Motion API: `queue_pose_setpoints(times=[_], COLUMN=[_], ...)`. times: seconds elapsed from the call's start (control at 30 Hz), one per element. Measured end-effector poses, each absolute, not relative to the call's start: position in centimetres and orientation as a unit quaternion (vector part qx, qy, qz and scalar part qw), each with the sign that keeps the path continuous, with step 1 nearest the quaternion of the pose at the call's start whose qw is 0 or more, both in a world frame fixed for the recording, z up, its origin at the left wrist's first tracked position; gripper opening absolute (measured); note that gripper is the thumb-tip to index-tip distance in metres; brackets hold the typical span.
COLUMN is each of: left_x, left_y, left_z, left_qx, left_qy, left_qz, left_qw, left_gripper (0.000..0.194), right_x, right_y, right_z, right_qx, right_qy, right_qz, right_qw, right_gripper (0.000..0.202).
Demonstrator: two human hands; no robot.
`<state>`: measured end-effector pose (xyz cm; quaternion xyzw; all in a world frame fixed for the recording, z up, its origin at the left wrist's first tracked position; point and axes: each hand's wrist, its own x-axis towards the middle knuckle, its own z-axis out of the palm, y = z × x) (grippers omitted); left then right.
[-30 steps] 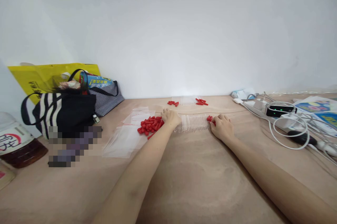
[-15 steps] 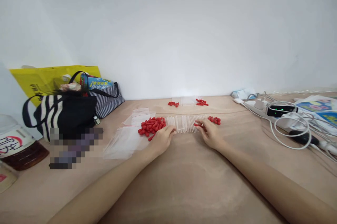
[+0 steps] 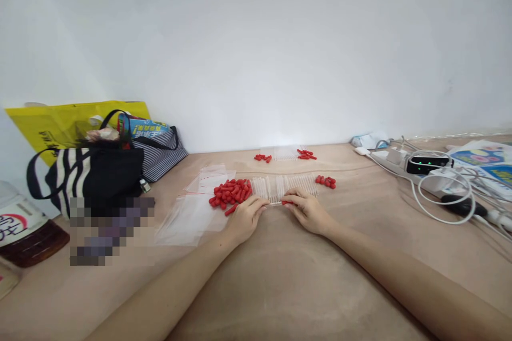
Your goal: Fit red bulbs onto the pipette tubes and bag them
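Between my hands lies a thin clear tube (image 3: 274, 204), its left end pinched by my left hand (image 3: 247, 218). My right hand (image 3: 307, 212) is closed on a small red piece (image 3: 287, 203) at the tube's right end; whether the two are joined is too small to tell. Just behind is a row of clear thin tubes (image 3: 262, 188), partly covered by my right fingers. A heap of red pieces (image 3: 230, 193) sits left of the row, and a few more red pieces (image 3: 325, 181) lie to its right.
Clear plastic bags (image 3: 182, 218) lie left of the heap. Farther back are two small red groups (image 3: 263, 158) beside more tubes (image 3: 285, 153). Bags (image 3: 100, 178) and a bottle (image 3: 28, 234) stand left; a power strip (image 3: 428, 183) with white cables is right, near printed papers (image 3: 486, 159).
My right hand has moved left and nearer to me with the red piece, towards my left hand. A clear tube now shows between the hands, in front of the row.
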<state>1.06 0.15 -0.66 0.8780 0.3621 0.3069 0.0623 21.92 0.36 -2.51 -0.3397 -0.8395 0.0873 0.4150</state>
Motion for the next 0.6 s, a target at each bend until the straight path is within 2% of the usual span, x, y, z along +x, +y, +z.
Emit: queue_pose_setpoints(times=[0.33,0.6], left_x=[0.94,0.92], left_y=[0.26,0.23], left_z=[-0.78,-0.86], left_qx=[0.88,0.88], left_qy=[0.343,0.335], left_qz=[0.322,0.328], left_qw=[0.074,0.081], left_gripper=[0.022,0.021], right_x=[21.95,21.88], right_y=[-0.03,-0.28], right_z=[-1.97,-1.79], right_qx=[-0.334,-0.325], right_qy=[-0.844,-0.857], right_qz=[0.135,0.114], right_qw=[0.397,0.384], right_gripper=[0.02,0.02])
